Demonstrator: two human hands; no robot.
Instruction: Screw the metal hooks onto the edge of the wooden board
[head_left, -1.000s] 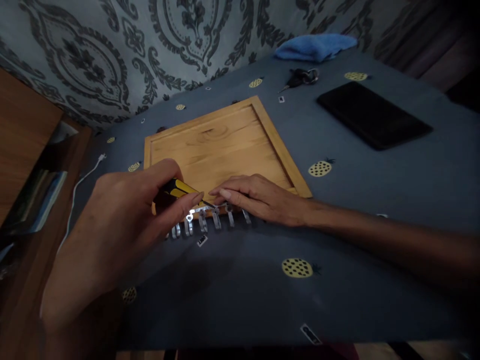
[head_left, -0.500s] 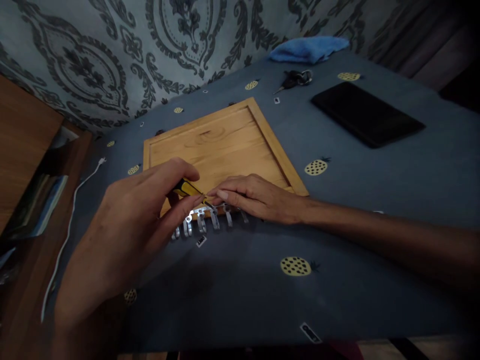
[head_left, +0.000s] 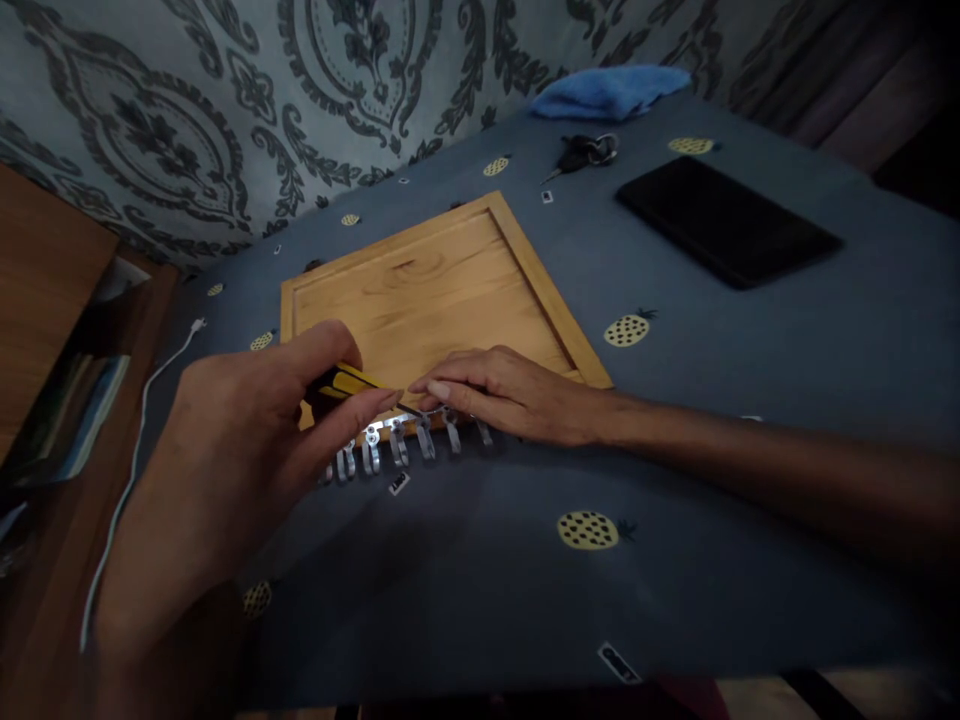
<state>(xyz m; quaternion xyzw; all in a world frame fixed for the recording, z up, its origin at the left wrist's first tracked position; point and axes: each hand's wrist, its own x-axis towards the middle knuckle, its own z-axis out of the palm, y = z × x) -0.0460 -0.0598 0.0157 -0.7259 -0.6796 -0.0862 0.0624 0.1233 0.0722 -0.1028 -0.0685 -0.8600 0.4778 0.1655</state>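
My left hand [head_left: 255, 450] is closed around a yellow and black screwdriver [head_left: 352, 380], its thumb stretched along the shaft. The shaft slants down to the right toward a silver metal hook rail [head_left: 397, 425], with several curved hooks hanging off the near edge of a framed wooden board [head_left: 427, 290]. Over the right part of that rail lies my right hand [head_left: 517, 395], fingers together and thumb beside them, holding it against the board. Its fingertips are close to the screwdriver's tip, and the exact point of contact is hidden.
A black tablet-like slab [head_left: 727, 220] lies to the right on the blue pineapple-print tablecloth [head_left: 480, 570]. Behind are keys [head_left: 581, 155] and a blue cloth [head_left: 611, 92]. On the left, a white cable [head_left: 139, 450] runs beside a wooden shelf with books [head_left: 86, 420].
My left hand has shifted a little left and the screwdriver lies at a flatter slant. My right hand stays in place on the rail. The whole view has moved slightly.
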